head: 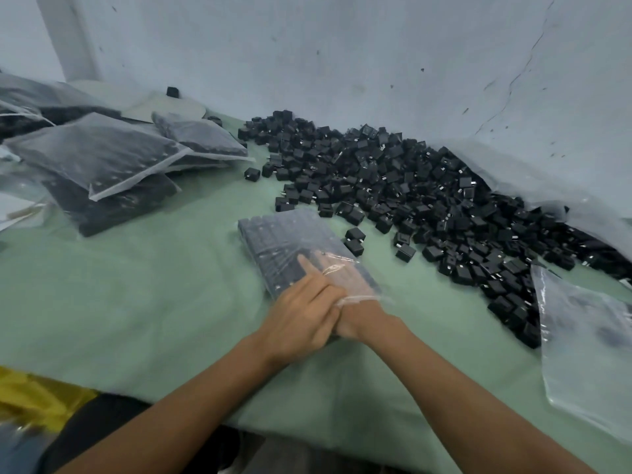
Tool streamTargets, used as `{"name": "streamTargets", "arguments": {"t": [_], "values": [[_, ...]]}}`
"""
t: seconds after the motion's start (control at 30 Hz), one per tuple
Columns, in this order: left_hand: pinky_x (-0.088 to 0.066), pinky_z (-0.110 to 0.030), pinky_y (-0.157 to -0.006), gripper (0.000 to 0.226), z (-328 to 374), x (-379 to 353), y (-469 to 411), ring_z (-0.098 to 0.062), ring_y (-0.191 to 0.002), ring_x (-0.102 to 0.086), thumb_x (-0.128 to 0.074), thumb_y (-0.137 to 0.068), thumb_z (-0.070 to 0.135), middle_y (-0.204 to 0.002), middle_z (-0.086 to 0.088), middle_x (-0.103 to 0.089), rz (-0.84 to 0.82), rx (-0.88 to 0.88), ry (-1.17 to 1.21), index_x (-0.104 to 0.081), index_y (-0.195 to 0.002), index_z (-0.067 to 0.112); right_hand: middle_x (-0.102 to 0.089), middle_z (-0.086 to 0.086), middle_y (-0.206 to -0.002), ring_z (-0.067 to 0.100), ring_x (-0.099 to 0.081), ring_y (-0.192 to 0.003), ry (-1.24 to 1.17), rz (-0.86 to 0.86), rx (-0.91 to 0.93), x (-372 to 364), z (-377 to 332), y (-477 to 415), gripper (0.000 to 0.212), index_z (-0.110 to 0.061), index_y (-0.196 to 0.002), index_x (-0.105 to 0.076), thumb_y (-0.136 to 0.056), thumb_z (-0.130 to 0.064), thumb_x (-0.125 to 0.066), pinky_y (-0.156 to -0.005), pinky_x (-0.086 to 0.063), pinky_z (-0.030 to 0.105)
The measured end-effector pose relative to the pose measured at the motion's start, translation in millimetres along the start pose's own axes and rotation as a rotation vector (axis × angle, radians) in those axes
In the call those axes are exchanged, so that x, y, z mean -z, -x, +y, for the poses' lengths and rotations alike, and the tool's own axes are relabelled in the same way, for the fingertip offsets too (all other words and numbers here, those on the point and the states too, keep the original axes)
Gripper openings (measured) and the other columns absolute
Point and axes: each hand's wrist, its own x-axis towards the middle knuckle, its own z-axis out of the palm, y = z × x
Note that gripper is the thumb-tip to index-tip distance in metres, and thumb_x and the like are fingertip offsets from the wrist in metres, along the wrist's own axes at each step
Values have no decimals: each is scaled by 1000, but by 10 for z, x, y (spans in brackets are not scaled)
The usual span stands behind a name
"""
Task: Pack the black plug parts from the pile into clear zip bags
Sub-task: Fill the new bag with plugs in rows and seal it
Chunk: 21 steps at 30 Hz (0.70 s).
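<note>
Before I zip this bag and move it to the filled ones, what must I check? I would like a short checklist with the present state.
1. The plug parts lie in flat rows in the bag: ok.
2. The right hand is out of the bag: not ok, it is inside the mouth, under the plastic.
3. The left hand steadies the bag from above: ok.
4. Zip closed: not ok, the mouth stands open round the right hand.
5. Bag full: cannot tell, the hands hide the near end.
</note>
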Motion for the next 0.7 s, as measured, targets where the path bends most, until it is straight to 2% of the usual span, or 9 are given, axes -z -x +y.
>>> {"name": "streamTargets", "arguments": {"t": [0.07,0.13,0.23,0.3,0.33,0.4,0.47,0.63,0.7], "values": [[-48,-35,-85,18,-10,38,10,-24,-88,-55,-56,-95,13,-97,-11,-66,5,24,24,-71,-102,4,-69,16,-117,19,-68,-107,-32,221,60,91,-80,89,32,0,-114,-68,-86,-14,-59,-88,-48,21],[-50,-39,-80,15,-29,77,15,-26,-86,-56,-59,-96,12,-98,-8,-65,26,59,22,-71,-102,7,-72,5,-72,15,-69,-63,22,423,131,69,-78,207,14,-8,-71,-72,-68,-17,-62,-56,-49,21],[-51,-39,-80,15,17,115,10,-29,-85,-59,-59,-95,10,-98,-9,-66,52,61,19,-72,-100,6,-70,7,-74,18,-64,-63,34,388,114,-9,-59,334,23,-10,-73,-67,-79,-22,-48,-62,-45,25],[-50,-35,-81,15,83,147,-31,-27,-85,-59,-59,-93,9,-97,-9,-67,35,30,46,-72,-100,5,-66,2,-60,14,-61,-50,-79,269,124,58,-105,345,27,-14,-61,-64,-73,-22,-42,-50,-43,21],[-50,-34,-81,15,113,175,-54,-26,-86,-59,-61,-91,8,-97,-9,-67,28,9,66,-72,-100,5,-68,2,-62,11,-64,-53,-52,266,130,112,-127,312,30,-13,-62,-67,-73,-20,-41,-50,-43,18],[-49,-32,-81,14,147,255,-110,-25,-85,-59,-62,-89,7,-95,-9,-66,14,-27,84,-72,-98,4,-72,13,-105,17,-68,-97,-42,185,80,188,-157,207,33,-4,-102,-72,-91,-13,-43,-77,-44,20],[-48,-30,-81,14,135,346,-164,-23,-84,-57,-61,-89,8,-92,-9,-65,4,-38,92,-72,-96,3,-51,14,-144,24,-48,-130,-85,-45,0,199,-167,133,40,-5,-139,-50,-103,-18,-39,-100,-32,27],[-51,-31,-81,8,88,435,-208,-23,-82,-58,-65,-90,3,-90,-9,-65,5,-27,95,-72,-95,3,-11,8,-164,21,-9,-150,54,-64,-60,296,-228,-15,64,-13,-156,-13,-102,-38,-37,-119,5,33],[-51,-32,-79,13,95,467,-195,-22,-82,-59,-60,-94,9,-91,-7,-66,-7,-25,89,-72,-94,4,-8,8,-164,22,-5,-151,88,-79,-42,361,-234,-37,65,-12,-156,-13,-102,-38,-38,-120,5,34]]}}
